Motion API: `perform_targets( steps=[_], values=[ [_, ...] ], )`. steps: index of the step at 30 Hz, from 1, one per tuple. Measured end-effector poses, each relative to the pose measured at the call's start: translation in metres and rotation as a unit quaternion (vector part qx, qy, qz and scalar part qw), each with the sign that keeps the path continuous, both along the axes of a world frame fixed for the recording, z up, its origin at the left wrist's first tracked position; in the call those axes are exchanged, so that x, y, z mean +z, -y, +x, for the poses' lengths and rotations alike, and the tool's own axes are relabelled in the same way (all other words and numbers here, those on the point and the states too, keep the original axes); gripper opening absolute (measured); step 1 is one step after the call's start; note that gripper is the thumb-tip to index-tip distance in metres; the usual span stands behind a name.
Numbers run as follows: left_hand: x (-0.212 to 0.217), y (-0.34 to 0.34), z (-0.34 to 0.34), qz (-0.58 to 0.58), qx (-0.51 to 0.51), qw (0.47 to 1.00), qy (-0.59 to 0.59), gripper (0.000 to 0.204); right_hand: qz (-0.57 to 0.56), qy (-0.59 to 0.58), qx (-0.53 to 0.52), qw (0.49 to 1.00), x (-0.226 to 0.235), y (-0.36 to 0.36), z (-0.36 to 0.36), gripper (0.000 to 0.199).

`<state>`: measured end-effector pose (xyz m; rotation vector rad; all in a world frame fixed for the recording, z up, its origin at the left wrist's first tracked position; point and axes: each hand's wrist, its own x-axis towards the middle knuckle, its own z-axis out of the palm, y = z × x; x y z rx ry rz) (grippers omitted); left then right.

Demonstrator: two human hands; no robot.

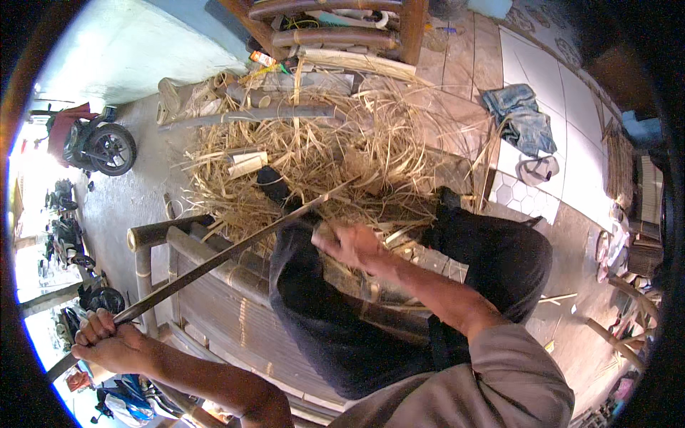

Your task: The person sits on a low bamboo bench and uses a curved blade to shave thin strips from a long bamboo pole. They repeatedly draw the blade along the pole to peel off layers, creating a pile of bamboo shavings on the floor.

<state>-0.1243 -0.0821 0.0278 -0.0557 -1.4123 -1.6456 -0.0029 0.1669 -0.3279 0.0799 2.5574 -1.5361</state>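
Observation:
A long bamboo strip (pixel 214 262) runs slantwise from the lower left toward the middle. It is dark along most of its length and pale at its far end. My left hand (pixel 114 342) is closed round its near part. Close to the pale end, above my dark-trousered knee, my right hand (pixel 351 247) is closed. A short dark piece shows between this hand and the strip, but I cannot make out what the fingers hold. Beyond the strip's far end lies a heap of pale bamboo shavings (pixel 307 146).
Under my legs is a bamboo bench (pixel 250 324). Bamboo poles (pixel 250 114) lie behind the shavings, below a bamboo rack (pixel 335 36). Blue denim (pixel 519 118) lies on the tiles at right. Motorcycles (pixel 107 146) stand at left. More bamboo pieces (pixel 617 342) are at far right.

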Motion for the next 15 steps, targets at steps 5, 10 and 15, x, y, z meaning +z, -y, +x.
perform_targets(
  steps=[5,10,15],
  values=[
    [-0.003,0.003,-0.003,-0.004,0.088,0.996,-0.013,0.042,0.033,0.071,-0.096,0.992,-0.017,-0.003,0.002,0.064],
    [-0.006,0.004,-0.008,-0.01,0.066,0.998,0.005,0.043,0.081,0.02,-0.007,0.997,-0.022,-0.008,0.007,0.061],
    [-0.007,0.008,-0.01,0.01,0.078,0.997,0.018,0.04,0.078,-0.038,-0.046,0.995,-0.027,-0.013,0.011,0.054]
  ],
)
